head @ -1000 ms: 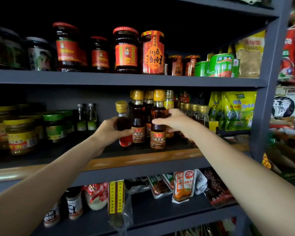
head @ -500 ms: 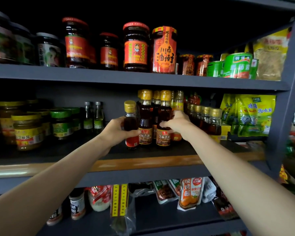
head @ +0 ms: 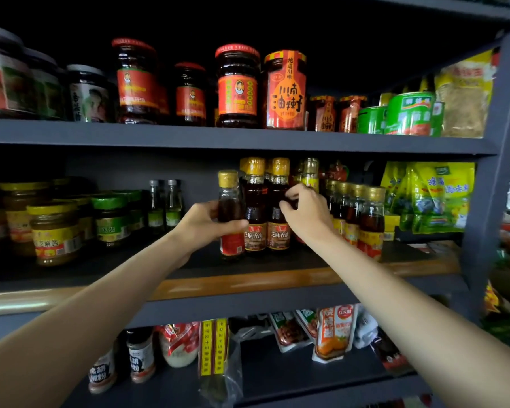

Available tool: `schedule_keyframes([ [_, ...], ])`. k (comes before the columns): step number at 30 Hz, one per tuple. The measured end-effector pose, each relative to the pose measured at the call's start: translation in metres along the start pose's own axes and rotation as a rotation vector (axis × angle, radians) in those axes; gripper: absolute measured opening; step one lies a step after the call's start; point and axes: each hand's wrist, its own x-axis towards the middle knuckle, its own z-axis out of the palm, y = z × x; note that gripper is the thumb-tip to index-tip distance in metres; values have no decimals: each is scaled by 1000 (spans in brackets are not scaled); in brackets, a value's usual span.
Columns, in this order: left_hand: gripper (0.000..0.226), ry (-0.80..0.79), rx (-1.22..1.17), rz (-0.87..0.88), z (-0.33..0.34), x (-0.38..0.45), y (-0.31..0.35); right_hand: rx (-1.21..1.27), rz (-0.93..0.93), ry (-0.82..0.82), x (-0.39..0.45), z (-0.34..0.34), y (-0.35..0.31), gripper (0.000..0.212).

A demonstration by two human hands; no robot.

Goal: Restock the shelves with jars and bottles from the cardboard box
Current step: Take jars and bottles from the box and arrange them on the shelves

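Left hand (head: 202, 223): fingers wrapped around a small red-labelled bottle (head: 230, 214) of dark liquid, upright near the front edge of the middle shelf (head: 277, 278); touching the row to its right
Right hand (head: 305, 214): fingers curled on 1 of 2 taller brown-labelled bottles (head: 278, 207); whether it truly clamps, cannot tell
Left stretch of shelf: yellow-lidded jars (head: 55, 231) of paste; green-lidded jars (head: 111, 219)
Open room: bare shelf between green-lidded jars and held bottle
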Motion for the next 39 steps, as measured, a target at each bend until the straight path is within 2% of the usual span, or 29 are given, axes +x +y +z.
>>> schedule_keyframes([
  [2,39,32,52,51,5,-1,6,237,-42,-160,-14,-15,-13,31],
  [4,34,110,192,148,18,-1,16,324,-41,-308,-23,-23,-27,44],
  [5,29,151,277,197,27,-1,21,301,-40,-306,-23,-24,-30,48],
  [7,24,201,390,253,46,-1,30,236,-24,-201,-21,-26,-32,46],
  [9,29,193,403,270,61,0,36,188,11,-119,-19,-35,-29,43],
  [11,42,46,270,225,67,6,39,180,53,-142,-15,-49,-18,40],
  [14,63,-412,-86,-15,60,9,37,360,117,-216,-12,-72,1,25],
  [16,56,-627,-142,-82,56,9,33,483,168,-228,-12,-83,12,23],
  [17,47,-670,-153,-69,58,9,32,527,183,-223,-12,-87,17,22],
  [18,40,-656,-146,-40,62,9,33,560,189,-215,-12,-90,19,19],
  [20,34,-526,-101,42,74,8,37,568,178,-205,-11,-93,21,15],
  [23,40,-256,127,246,91,13,39,326,137,-195,-5,-95,22,35],
  [25,45,-182,235,334,102,15,37,293,177,-167,-2,-98,26,42],
  [28,47,-121,306,373,115,16,38,421,252,-230,-2,-108,36,39],
  [29,45,-146,290,358,116,18,38,479,259,-277,-3,-111,39,38],
  [31,36,-329,108,275,114,19,41,561,242,-352,-5,-119,44,40],
  [34,31,-580,-144,152,114,17,45,560,229,-369,-4,-127,52,60],
  [36,37,-658,-203,122,120,18,48,562,235,-347,-3,-131,59,63],
  [39,47,-649,-130,100,127,27,55,609,272,-300,-3,-145,79,43],
])
